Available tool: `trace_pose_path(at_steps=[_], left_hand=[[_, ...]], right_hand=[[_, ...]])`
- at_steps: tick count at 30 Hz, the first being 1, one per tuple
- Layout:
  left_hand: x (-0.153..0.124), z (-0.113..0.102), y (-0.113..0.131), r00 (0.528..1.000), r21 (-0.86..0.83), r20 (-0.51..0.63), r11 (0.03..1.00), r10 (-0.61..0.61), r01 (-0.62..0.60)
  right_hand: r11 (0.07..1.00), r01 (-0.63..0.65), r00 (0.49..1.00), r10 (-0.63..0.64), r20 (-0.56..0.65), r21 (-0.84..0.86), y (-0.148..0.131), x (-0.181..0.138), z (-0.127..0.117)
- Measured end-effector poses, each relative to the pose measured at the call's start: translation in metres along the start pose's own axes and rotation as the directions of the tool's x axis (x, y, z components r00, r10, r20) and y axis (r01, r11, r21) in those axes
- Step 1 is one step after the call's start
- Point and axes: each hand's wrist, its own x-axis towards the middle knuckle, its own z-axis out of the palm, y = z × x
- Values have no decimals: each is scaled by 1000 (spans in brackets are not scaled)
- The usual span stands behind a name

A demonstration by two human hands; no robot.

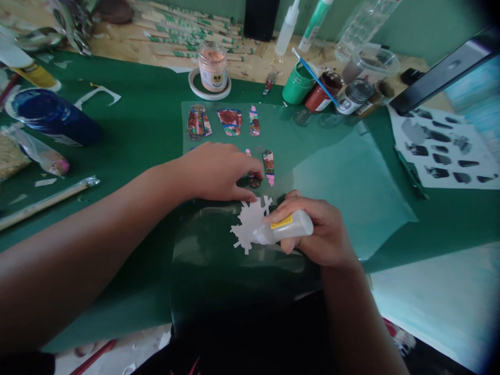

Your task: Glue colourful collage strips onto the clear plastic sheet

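A white paper cutout [250,221] with a jagged, many-tabbed outline lies on the clear plastic sheet [219,291]. My right hand [324,229] is wrapped around a small white glue bottle [291,227] with a yellow label. The bottle is tilted almost flat, its nozzle down at the cutout. My left hand [224,172] rests palm down, thumb and forefinger apart. Its thumb tip reaches the cutout's upper edge, and its forefinger is over a small decorated piece [254,182]. Beside that finger lies another colourful patterned strip [269,166]. Whether glue is on the paper cannot be made out.
Several patterned pieces [229,122] lie behind my left hand. Farther back stand a jar of peach paint [213,67], a green paint jar [297,83] and a brush [318,78]. A blue jar [54,117] is at left, a printed sheet [449,151] at right.
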Motion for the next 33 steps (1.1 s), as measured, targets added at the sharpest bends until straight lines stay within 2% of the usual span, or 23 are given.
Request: trace_pose_path(at_steps=[7,13,16,21,23,27,33], left_hand=[[1,2,-2,1000,3,-5,1000,-10,10],[1,2,-2,1000,-10,-11,1000,-10,10],[1,2,-2,1000,-14,-10,1000,-7,7],[0,0,-1,1000,-36,-1,999,-4,4],[0,0,0,1000,-43,2,999,2,-2],[0,0,0,1000,-42,4,999,-7,8],[1,2,-1,1000,-34,6,999,0,0]], right_hand=[[1000,3,999,-2,-38,26,-1,0,1],[994,-11,990,26,-137,108,2,-2,2],[990,3,968,33,-248,142,2,-2,4],[986,47,883,33,-467,160,-16,-7,5],[988,11,882,62,-468,152,-27,-12,6],[977,-89,923,155,-353,196,-33,-23,12],[938,-205,886,300,-354,280,-13,-29,23]])
